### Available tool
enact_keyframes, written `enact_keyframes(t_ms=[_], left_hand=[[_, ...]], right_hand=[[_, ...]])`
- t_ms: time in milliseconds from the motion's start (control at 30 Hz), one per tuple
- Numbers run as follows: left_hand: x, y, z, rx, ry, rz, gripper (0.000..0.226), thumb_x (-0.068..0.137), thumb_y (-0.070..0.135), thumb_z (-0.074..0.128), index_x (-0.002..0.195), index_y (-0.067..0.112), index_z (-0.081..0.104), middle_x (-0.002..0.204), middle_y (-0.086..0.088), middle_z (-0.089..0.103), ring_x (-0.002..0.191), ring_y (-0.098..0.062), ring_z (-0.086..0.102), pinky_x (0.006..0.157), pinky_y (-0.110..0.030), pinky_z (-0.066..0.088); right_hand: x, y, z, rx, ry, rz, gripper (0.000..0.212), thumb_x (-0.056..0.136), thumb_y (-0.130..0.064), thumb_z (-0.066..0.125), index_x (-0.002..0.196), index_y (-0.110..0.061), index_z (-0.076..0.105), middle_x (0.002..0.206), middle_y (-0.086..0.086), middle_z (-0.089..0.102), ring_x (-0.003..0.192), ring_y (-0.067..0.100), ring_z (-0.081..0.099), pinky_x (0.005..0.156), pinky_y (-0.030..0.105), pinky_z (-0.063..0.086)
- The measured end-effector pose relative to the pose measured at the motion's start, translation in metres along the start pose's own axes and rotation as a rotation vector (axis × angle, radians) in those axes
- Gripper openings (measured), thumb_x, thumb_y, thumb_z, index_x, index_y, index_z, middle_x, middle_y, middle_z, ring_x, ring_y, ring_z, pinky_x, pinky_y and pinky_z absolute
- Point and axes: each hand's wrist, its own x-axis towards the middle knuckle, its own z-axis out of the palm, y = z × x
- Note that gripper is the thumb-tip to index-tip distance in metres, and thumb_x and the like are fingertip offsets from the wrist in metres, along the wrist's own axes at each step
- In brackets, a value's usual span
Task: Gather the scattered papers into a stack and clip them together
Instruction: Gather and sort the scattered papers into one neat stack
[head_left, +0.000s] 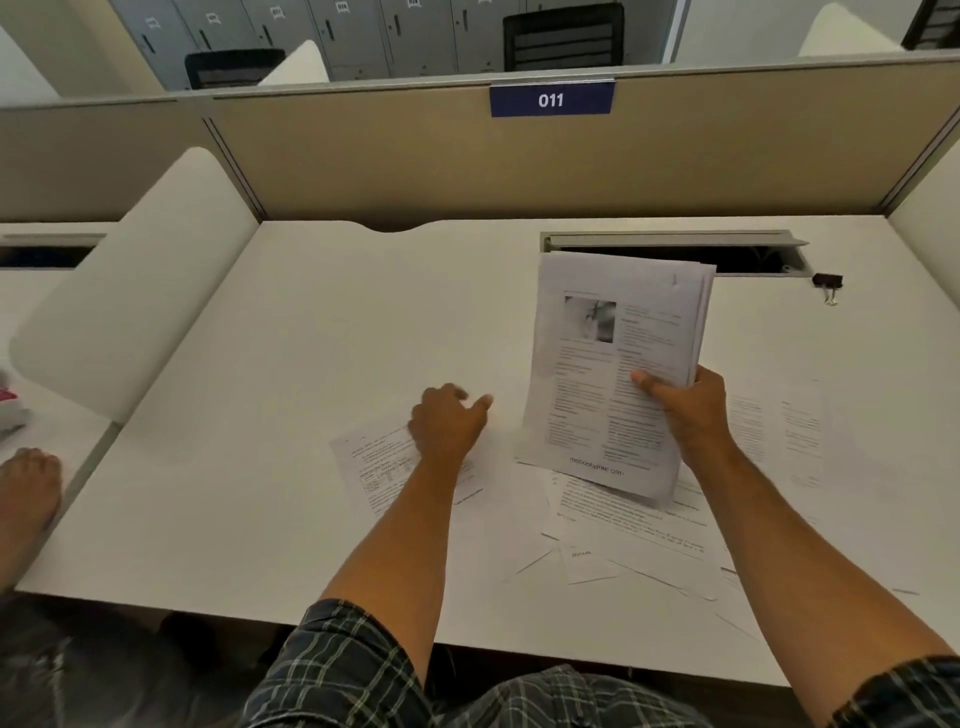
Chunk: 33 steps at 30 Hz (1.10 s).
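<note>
Papers (613, 364) in right hand (691, 405)

We see two bare forearms, no sleeves reaching the wrists. Left hand (448, 423) and right hand (688, 402) are both bare: no rings, watch or bands that we can make out. At the bottom edge we see plaid fabric (337, 670), dark with light green-white check lines, also at the lower right corner.
</note>
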Motion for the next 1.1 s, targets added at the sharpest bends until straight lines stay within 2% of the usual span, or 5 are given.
enact_keyframes(t_ms=[167, 300, 533, 767, 1100], left_hand=[[-0.008, -0.044, 0.003, 0.247, -0.088, -0.402, 0.097, 0.084, 0.064, 0.058, 0.157, 0.014, 0.018, 0.164, -0.023, 0.01, 0.153, -0.043, 0.008, 0.12, -0.065, 0.009], [-0.012, -0.05, 0.009, 0.194, -0.149, -0.337, 0.1, 0.09, 0.077, 0.042, 0.162, 0.028, -0.006, 0.169, -0.013, -0.02, 0.155, -0.039, -0.015, 0.116, -0.073, 0.002], [0.01, -0.043, 0.015, 0.125, -0.087, 0.046, 0.082, 0.097, 0.051, 0.057, 0.161, 0.017, 0.02, 0.172, -0.005, -0.002, 0.159, -0.029, -0.001, 0.126, -0.057, 0.008], [0.003, -0.048, 0.013, 0.353, 0.12, -0.219, 0.112, 0.065, 0.085, 0.067, 0.137, 0.002, 0.047, 0.14, -0.015, 0.049, 0.135, -0.036, 0.045, 0.12, -0.057, 0.021], [0.035, -0.049, 0.0, 0.054, -0.042, -0.342, 0.07, 0.063, 0.053, 0.092, 0.109, 0.009, 0.062, 0.109, -0.009, 0.071, 0.108, -0.031, 0.068, 0.09, -0.04, 0.047]], right_hand=[[-0.001, 0.005, -0.01, -0.002, 0.019, 0.005, 0.039, 0.081, -0.017, 0.085, 0.116, -0.018, 0.071, 0.104, 0.0, 0.077, 0.09, 0.02, 0.076, 0.081, 0.047, 0.063], [0.001, 0.008, -0.008, 0.005, 0.019, 0.018, 0.039, 0.08, -0.017, 0.087, 0.116, -0.017, 0.072, 0.104, 0.002, 0.078, 0.09, 0.023, 0.077, 0.081, 0.05, 0.063], [0.003, 0.008, -0.007, 0.003, 0.004, 0.015, 0.039, 0.08, -0.018, 0.086, 0.116, -0.016, 0.072, 0.107, 0.004, 0.078, 0.092, 0.025, 0.077, 0.082, 0.052, 0.063], [0.007, 0.012, -0.012, 0.006, 0.013, 0.02, 0.045, 0.078, -0.021, 0.088, 0.119, -0.013, 0.072, 0.107, 0.006, 0.078, 0.092, 0.027, 0.077, 0.083, 0.055, 0.062], [0.008, 0.01, -0.013, -0.001, 0.032, 0.043, 0.039, 0.08, -0.019, 0.086, 0.116, -0.015, 0.072, 0.104, 0.003, 0.078, 0.09, 0.026, 0.077, 0.081, 0.053, 0.063]])
